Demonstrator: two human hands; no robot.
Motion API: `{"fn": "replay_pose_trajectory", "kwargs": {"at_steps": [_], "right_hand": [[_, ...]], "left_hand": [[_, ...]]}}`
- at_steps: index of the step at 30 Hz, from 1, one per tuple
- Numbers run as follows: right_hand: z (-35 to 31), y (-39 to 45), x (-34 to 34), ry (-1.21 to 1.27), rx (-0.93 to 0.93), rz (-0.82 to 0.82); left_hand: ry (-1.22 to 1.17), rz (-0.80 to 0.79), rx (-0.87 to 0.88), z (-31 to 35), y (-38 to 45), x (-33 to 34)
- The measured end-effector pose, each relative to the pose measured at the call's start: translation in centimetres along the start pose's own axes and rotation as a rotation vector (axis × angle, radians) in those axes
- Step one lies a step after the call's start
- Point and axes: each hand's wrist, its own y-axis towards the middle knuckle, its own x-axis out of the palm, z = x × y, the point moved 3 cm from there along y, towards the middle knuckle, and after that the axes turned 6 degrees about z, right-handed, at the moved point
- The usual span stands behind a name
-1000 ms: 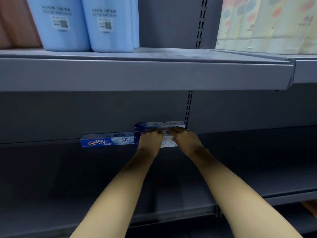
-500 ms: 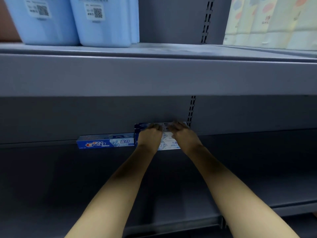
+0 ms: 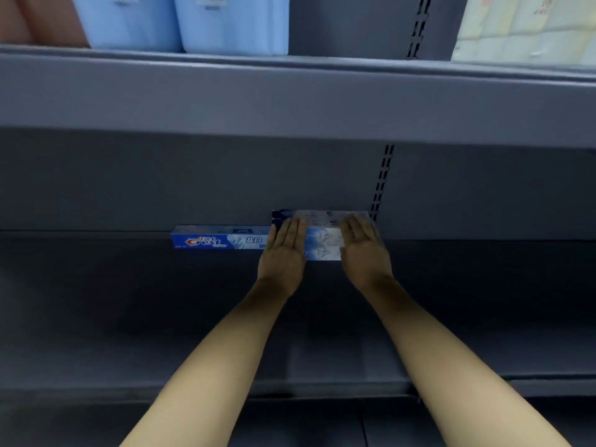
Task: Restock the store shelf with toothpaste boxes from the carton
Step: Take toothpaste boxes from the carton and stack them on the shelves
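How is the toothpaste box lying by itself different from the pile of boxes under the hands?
The single toothpaste box is one layer and sits low; the stack of boxes is taller. Nothing touches the single box, but the left hand and right hand press flat on the stack's front. The single box's logo shows clearly; the stack's print is blurred and partly covered. Both are blue and white, lying lengthwise at the back of the grey shelf.

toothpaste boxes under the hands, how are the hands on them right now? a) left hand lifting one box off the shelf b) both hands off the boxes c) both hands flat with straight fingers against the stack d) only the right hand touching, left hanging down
c: the left hand and right hand both lie flat, fingers straight, against the front of the stack of toothpaste boxes at the back of the shelf.
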Motion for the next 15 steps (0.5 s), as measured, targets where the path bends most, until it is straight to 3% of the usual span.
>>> {"fn": "replay_pose_trajectory", "kwargs": {"at_steps": [6,12,15], "right_hand": [[-2.6,-2.1,-1.8,0.083,-0.1,0.177],[-5.1,-5.0,-3.6,0.12,-0.142,0.187],[-6.1,-7.1,-5.0,0.116,-0.131,0.175]], "left_hand": [[-0.025,-0.067,-0.064,-0.6,-3.5,-0.6],[0.036,-0.155,-0.043,-0.4,-7.8,-2.1],[0.01,-0.127,-0.029,-0.3,-9.2,-3.1]]}}
